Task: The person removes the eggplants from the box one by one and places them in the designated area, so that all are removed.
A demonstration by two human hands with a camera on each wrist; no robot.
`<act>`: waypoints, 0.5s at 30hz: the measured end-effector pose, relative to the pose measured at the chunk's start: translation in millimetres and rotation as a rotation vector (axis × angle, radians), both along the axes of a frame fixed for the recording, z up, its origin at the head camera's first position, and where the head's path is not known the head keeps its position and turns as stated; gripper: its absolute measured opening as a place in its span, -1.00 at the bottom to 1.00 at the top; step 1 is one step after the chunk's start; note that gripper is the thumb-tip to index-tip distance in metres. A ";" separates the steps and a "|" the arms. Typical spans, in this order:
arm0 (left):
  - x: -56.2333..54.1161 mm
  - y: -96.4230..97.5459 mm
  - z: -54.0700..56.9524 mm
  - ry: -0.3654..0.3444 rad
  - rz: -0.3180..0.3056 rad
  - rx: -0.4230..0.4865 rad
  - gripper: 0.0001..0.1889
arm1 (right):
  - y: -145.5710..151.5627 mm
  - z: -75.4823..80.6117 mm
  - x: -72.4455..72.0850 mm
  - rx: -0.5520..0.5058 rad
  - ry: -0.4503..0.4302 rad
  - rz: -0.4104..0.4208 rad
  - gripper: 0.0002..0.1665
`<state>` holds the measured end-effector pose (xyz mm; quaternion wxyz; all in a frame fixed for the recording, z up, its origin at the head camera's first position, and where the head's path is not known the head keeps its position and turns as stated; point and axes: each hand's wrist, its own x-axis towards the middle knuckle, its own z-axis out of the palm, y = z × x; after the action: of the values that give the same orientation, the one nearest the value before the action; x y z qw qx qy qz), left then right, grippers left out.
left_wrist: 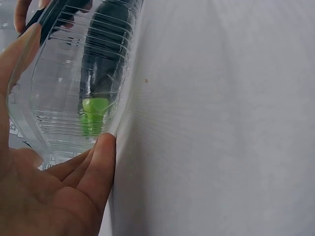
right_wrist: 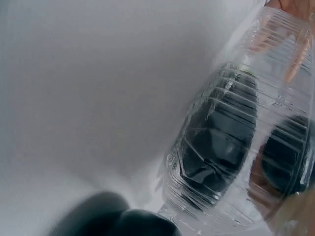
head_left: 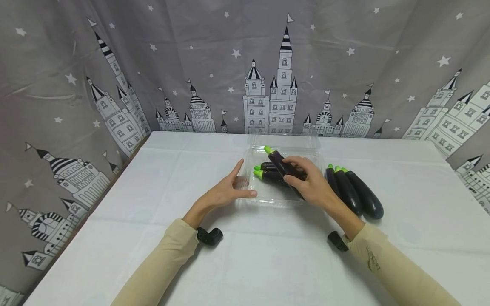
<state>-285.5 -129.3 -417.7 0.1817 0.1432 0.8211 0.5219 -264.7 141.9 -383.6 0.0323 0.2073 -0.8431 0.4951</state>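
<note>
A clear plastic container (head_left: 264,196) sits on the table, its lid (head_left: 283,140) raised at the back. Two eggplants (head_left: 271,176) with green tips lie inside it. Over them, my right hand (head_left: 311,180) grips another dark eggplant (head_left: 276,157), held tilted with its green end up and to the left. My left hand (head_left: 223,191) touches the container's left side with thumb and fingers spread; the left wrist view has the fingertips (left_wrist: 105,147) against the clear wall. Through the plastic, the right wrist view gives a dark eggplant (right_wrist: 221,132).
Several more eggplants (head_left: 354,191) lie side by side on the white-covered table (head_left: 268,263), right of the container and close to my right forearm. Behind the table hangs a grey curtain (head_left: 214,51) printed with castles and stars.
</note>
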 end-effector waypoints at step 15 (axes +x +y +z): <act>-2.2 -0.5 -3.3 -0.016 0.004 0.003 0.18 | 9.1 4.4 1.2 -0.023 -0.106 -0.060 -0.49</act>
<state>-287.7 -129.8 -421.0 0.1871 0.1376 0.8192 0.5244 -263.5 151.0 -379.2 0.0050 0.1551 -0.8437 0.5139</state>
